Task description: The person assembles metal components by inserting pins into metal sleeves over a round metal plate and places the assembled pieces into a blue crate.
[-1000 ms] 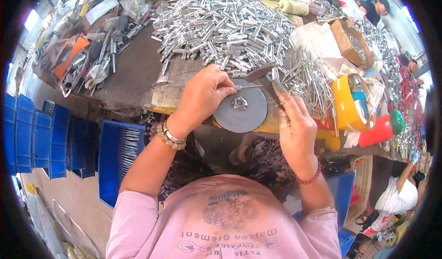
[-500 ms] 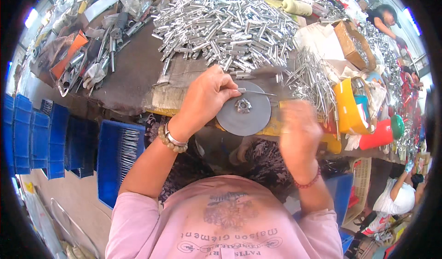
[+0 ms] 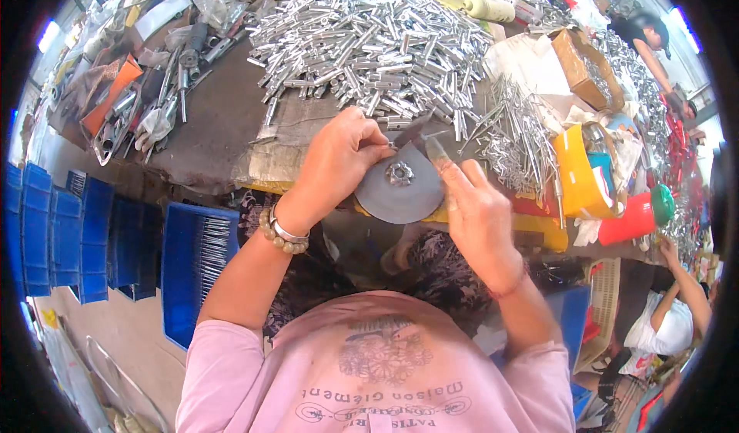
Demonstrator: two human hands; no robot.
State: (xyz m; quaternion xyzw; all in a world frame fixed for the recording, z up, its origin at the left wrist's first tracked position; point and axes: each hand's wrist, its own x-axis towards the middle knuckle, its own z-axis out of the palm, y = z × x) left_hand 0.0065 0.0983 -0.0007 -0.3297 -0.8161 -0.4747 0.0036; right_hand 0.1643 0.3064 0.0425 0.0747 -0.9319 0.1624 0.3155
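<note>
My left hand (image 3: 346, 150) pinches a small metal part between thumb and fingertips, at the far edge of a round grey disc (image 3: 398, 206). Most of that part is hidden by the fingers and by the tool in front of it. In my right hand (image 3: 479, 213) is what looks like a hammer, its pale handle (image 3: 437, 151) gripped and its dark head (image 3: 409, 133) over the disc, by the left fingertips. A ring-shaped metal piece with a lobed rim (image 3: 399, 173) sits on the middle of the disc.
Beyond the disc lies a big heap of short metal tubes (image 3: 369, 44). Thin metal rods (image 3: 523, 137) are piled to the right, near a yellow container (image 3: 579, 175) and a red cup (image 3: 625, 225). Blue bins (image 3: 175, 271) stand at left. Other people work at far right.
My right hand has moved left and away from me to the disc, now with the hammer in it. The left hand stays pinched; the thin rod seen sticking out from it is now mostly hidden.
</note>
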